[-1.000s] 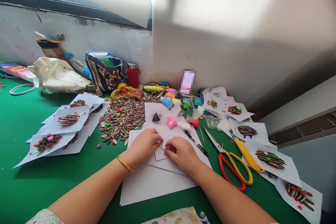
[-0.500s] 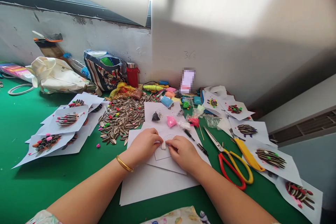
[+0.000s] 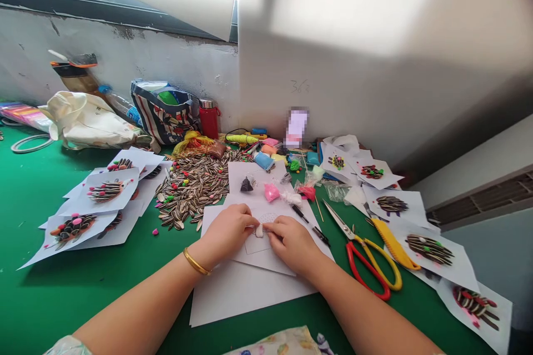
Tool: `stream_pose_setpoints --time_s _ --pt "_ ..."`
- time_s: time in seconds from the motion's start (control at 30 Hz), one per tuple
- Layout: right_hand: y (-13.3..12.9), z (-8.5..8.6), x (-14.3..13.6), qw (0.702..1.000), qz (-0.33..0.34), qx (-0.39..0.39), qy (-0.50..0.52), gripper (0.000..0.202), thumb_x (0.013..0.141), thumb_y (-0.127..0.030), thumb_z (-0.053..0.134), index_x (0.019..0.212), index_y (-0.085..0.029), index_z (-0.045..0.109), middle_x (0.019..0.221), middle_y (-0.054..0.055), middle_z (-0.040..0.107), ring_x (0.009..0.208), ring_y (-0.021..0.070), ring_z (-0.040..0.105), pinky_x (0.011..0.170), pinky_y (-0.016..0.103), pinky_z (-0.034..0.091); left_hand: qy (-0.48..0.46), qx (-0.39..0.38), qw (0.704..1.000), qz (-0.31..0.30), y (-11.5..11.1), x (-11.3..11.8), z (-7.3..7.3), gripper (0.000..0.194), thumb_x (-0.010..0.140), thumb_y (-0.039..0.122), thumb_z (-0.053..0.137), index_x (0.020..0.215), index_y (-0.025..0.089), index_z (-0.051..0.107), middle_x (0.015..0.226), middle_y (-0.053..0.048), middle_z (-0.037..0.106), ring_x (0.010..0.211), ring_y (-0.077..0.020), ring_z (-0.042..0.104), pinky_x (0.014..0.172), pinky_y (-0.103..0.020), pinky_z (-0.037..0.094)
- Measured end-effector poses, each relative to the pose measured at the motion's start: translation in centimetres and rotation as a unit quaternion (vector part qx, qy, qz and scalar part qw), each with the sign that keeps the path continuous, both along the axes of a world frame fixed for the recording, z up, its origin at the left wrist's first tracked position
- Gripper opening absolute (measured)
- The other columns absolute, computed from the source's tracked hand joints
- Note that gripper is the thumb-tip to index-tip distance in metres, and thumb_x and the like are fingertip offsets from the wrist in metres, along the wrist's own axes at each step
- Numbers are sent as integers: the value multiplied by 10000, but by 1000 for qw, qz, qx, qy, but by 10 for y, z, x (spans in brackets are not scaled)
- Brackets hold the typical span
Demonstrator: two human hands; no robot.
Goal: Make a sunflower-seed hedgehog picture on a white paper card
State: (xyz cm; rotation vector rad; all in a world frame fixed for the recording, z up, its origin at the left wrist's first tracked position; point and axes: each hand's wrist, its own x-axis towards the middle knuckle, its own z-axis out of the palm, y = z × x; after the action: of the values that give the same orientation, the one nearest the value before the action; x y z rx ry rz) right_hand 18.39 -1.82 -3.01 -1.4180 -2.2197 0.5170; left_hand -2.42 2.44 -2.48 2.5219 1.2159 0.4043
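Note:
A small white piece of clay (image 3: 259, 231) lies on a paper with a drawing (image 3: 268, 217), between my two hands. My left hand (image 3: 236, 228) pinches its left side with closed fingertips. From the right, my right hand (image 3: 288, 238) presses fingertips against the same piece. Loose white sheets (image 3: 245, 294) lie beneath. Just beyond my hands are a pink clay lump (image 3: 272, 192), a black clay lump (image 3: 247, 183) and a red clay lump (image 3: 307, 193). A black pen (image 3: 320, 236) rests right of my right hand.
Striped seeds (image 3: 195, 183) are heaped at the back left. Red-and-yellow scissors (image 3: 366, 260) and a yellow cutter (image 3: 393, 244) lie at the right. Decorated cards (image 3: 106, 191) (image 3: 431, 249) flank both sides. Bags and a red flask (image 3: 209, 120) stand by the wall.

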Motion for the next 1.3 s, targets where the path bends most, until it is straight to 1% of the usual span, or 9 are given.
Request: stream_pose_setpoints --time_s 0.37,0.47,0.6,0.8,0.9,1.0,1.13,1.23,1.3 --pt "-5 4 -3 998 16 3 -59 231 905 -181 541 1051 -219 715 868 42 644 831 176 583 764 290 438 7 15 1000 -19 -2 1 0 253 896 190 550 965 282 775 912 -57 626 896 -216 563 793 -333 421" --pt "-4 5 -2 998 15 -3 -56 243 911 -179 527 1062 -221 713 875 43 649 844 177 589 770 287 442 10 18 1000 -21 -2 2 1 253 899 194 543 956 282 773 908 -58 625 891 -219 567 789 -335 424" --pt "-3 8 0 999 0 -15 -44 252 916 -164 509 1056 -227 708 888 37 658 866 169 600 776 271 445 7 10 1000 -14 -1 1 1 258 868 176 575 1029 272 752 944 -65 638 916 -233 583 804 -338 443" --pt "11 12 22 992 -76 -2 -104 109 864 -155 553 882 -209 647 868 28 640 807 170 572 696 277 391 -3 -9 1000 4 0 0 6 292 816 165 641 1096 228 695 1041 -74 647 1007 -252 587 883 -360 464" --pt "23 14 41 981 -129 17 -143 41 877 -205 575 853 -207 608 900 38 630 850 189 560 718 290 374 -19 1 1000 -11 1 0 9 326 786 188 697 1109 230 682 1115 -72 643 1083 -261 560 965 -388 442" --pt "31 14 55 970 -174 18 -171 55 861 -248 622 858 -207 586 918 44 625 895 210 561 739 300 365 -20 8 999 -31 3 0 9 398 774 205 721 1166 234 655 1210 -69 634 1149 -270 532 1023 -416 413" --pt "38 9 60 963 -204 2 -177 77 860 -261 624 888 -207 577 939 49 630 898 212 573 717 299 357 -16 4 999 -34 3 0 8 433 775 242 735 1198 244 640 1246 -68 629 1165 -275 529 1030 -428 413" --pt "42 5 60 960 -214 5 -178 13 878 -216 576 886 -206 574 928 43 641 880 206 583 700 298 347 -17 1 999 -28 1 0 8 443 767 268 750 1196 249 642 1230 -71 633 1157 -281 534 1019 -429 421" --pt "43 5 61 958 -222 7 -179 35 879 -185 549 877 -206 577 926 42 650 871 203 588 687 297 338 -20 -1 1000 -24 0 0 8 450 758 278 762 1192 254 646 1216 -72 636 1150 -282 537 1008 -422 427"
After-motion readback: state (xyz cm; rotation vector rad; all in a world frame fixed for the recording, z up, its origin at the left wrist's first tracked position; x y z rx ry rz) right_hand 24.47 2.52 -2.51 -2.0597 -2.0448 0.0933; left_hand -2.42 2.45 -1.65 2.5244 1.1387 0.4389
